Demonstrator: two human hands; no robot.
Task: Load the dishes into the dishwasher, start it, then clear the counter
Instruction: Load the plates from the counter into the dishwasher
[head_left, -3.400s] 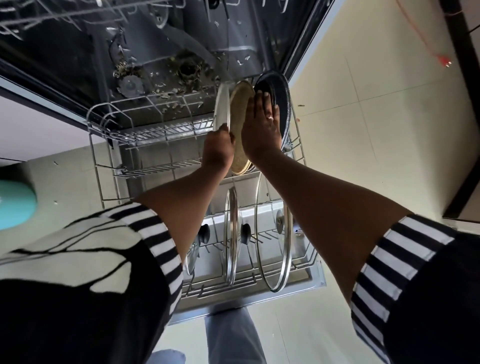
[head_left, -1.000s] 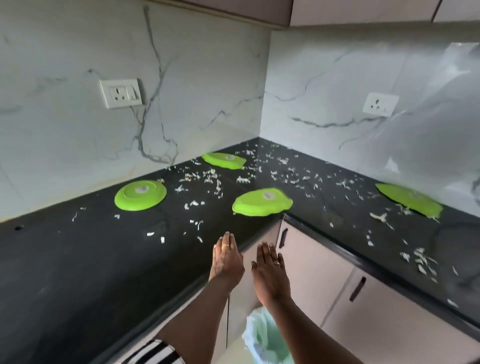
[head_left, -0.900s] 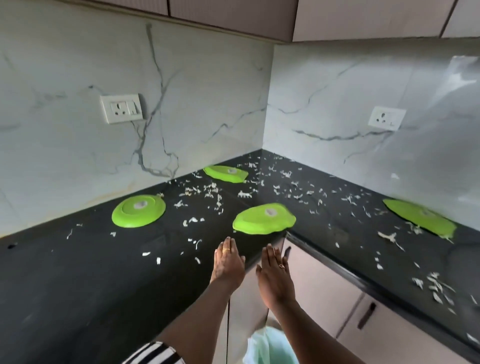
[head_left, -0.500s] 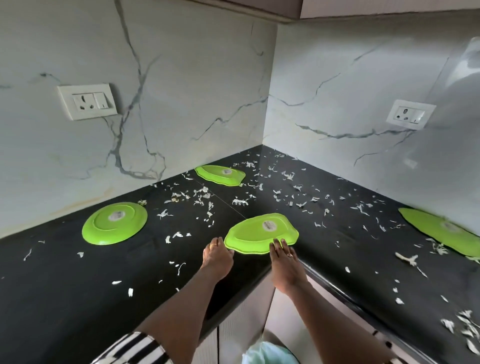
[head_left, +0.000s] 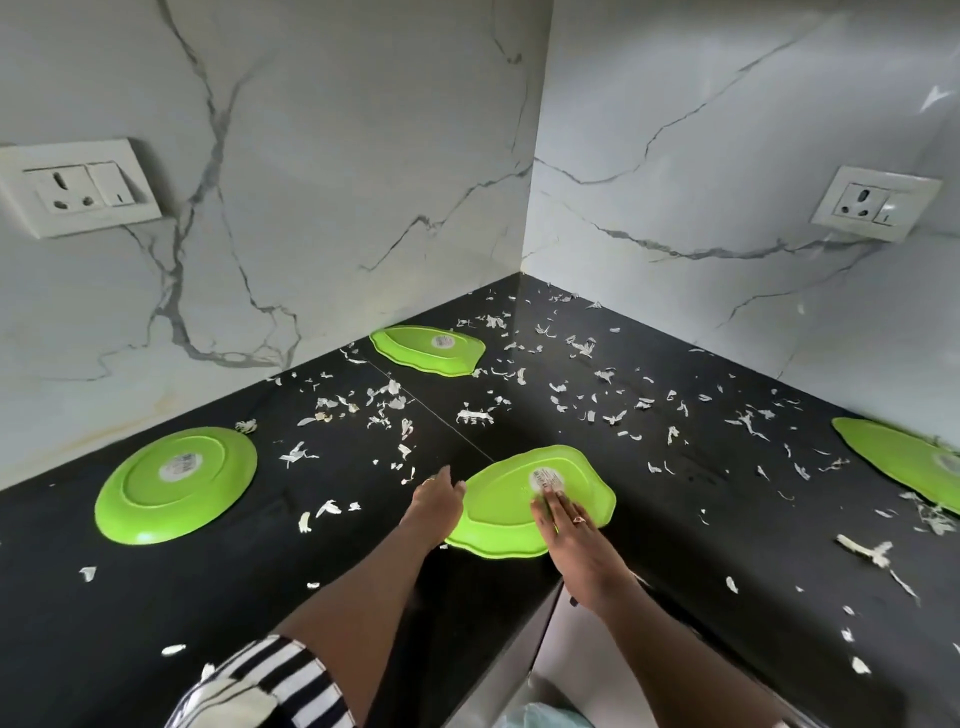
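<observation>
Upturned bright-green wavy-rimmed plastic plate (head_left: 498, 512), at the front edge of the black stone counter (head_left: 208, 597), is pressed by straight fingers of the right hand (head_left: 571, 530) and met at its left rim by the left hand (head_left: 434, 501) (finger curl not discernible); slippage off that edge is risked if dragged ungripped.

Home kitchen, def. Black L-shaped tabletop (head_left: 156, 597) runs into a corner w/ white marble-look backsplash (head_left: 311, 156), switched wall sockets (head_left: 78, 187) on both sides, cabinet doors (head_left: 556, 644) below, green plates (head_left: 176, 483) & white scraps (head_left: 384, 400) lying about.
</observation>
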